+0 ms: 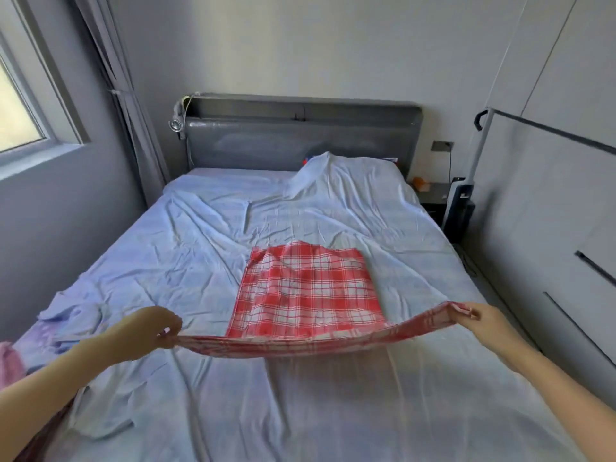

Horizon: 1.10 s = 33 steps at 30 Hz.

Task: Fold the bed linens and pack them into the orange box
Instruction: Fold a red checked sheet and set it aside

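Observation:
A red and white checked cloth (308,291) lies on the pale blue sheet (206,248) of the bed, its far part flat and its near edge lifted. My left hand (156,328) pinches the near left corner of that edge. My right hand (473,316) pinches the near right corner, and the edge hangs stretched between them just above the sheet. A small orange box (420,184) stands on the bedside table at the far right.
A grey headboard (300,141) closes the far end of the bed. Crumpled blue and pink fabric (66,315) lies at the bed's left edge. A window and curtain are on the left, wardrobe doors (550,211) on the right, with a narrow floor gap beside them.

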{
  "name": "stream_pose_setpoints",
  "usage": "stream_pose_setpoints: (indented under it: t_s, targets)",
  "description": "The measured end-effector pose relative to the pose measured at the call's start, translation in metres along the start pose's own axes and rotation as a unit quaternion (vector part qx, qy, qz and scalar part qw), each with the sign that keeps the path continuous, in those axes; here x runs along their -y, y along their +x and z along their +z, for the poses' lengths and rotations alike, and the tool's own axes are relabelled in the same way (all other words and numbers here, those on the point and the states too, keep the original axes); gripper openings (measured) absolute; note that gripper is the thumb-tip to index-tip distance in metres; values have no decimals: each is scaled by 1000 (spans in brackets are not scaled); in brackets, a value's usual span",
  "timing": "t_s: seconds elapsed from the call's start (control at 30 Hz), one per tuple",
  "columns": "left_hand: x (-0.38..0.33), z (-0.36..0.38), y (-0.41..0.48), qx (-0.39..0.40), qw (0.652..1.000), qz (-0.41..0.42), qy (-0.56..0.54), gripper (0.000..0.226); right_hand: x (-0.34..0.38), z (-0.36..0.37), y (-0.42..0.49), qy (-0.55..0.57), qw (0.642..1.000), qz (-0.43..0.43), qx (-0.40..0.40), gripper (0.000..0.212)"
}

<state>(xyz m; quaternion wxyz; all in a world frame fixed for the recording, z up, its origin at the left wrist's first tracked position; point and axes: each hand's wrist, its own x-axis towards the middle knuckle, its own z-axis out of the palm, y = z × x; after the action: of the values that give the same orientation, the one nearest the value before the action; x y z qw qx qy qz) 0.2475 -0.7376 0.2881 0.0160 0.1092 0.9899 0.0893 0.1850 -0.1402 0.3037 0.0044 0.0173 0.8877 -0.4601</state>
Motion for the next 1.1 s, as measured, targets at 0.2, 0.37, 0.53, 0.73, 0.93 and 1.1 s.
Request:
stream_pose_setpoints:
  t_s: [0.2,0.37,0.53,0.73,0.93,1.1]
  targets:
    - [-67,51,-105,199,977,-53,62,11,-69,-13,-95,-180,965,31,186,9]
    - [-97,55,-157,289,946,-59,132,23,-94,-24,-150,-133,945,90,283,3]
    - [-100,67,-187,311,941,-67,113,11,-108,-25,-177,-153,907,154,362,12]
    - [-102,105,-175,226,962,-137,76,26,-126,20,-161,-128,938,192,257,8]
    - [-70,169,-117,266,944,-196,4,10,-157,102,-88,-152,944,250,154,17]
    - [-28,226,-49,271,920,-267,-96,16,-192,162,-11,-278,896,317,139,20]
